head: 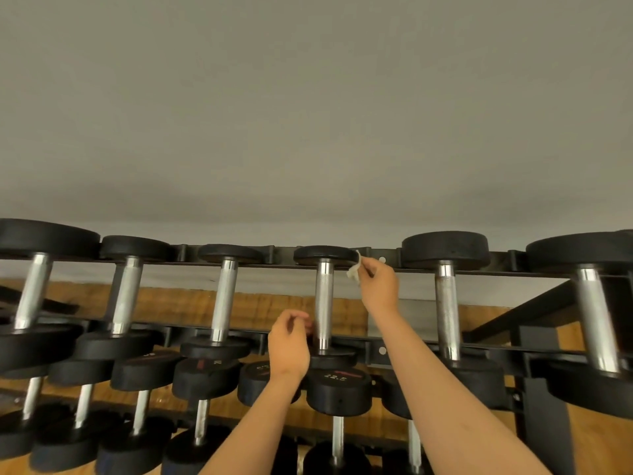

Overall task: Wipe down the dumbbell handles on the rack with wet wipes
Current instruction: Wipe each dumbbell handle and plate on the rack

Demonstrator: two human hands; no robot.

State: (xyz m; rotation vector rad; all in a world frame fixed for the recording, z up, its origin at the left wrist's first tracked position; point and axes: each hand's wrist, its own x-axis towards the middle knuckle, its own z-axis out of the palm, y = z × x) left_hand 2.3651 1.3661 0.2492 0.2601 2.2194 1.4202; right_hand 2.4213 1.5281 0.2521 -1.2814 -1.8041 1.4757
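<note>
Wet wipe (354,271), a small crumpled white scrap, sits pinched between the thumb and fingertips of my right hand (378,286). The other fingers of that hand are folded in, and the arm reaches up and forward across the rack (383,351). The wipe hangs just beside the rim of the far head (325,254) of one dumbbell on the upper tier, at the top right of its handle (324,303). I cannot tell whether it touches the head or the steel.

My left hand (289,344) is lower, just left of the near end of the same handle, with its back turned towards me. Its fingers are curled and the thumb arches over them. The fingertips lie close to the knurled steel, but whether they touch or grip it I cannot tell; nothing shows inside the hand.

The handle runs away from me between the rack's two black rails, chrome at both ends and knurled in the middle. Other dumbbells lie parallel on either side of it. Below my left wrist, on the lower tier, sits a black dumbbell marked 22.5 (338,389). A plain grey wall (308,114) rises behind the rack, and wooden floor (171,303) shows between the rails.
</note>
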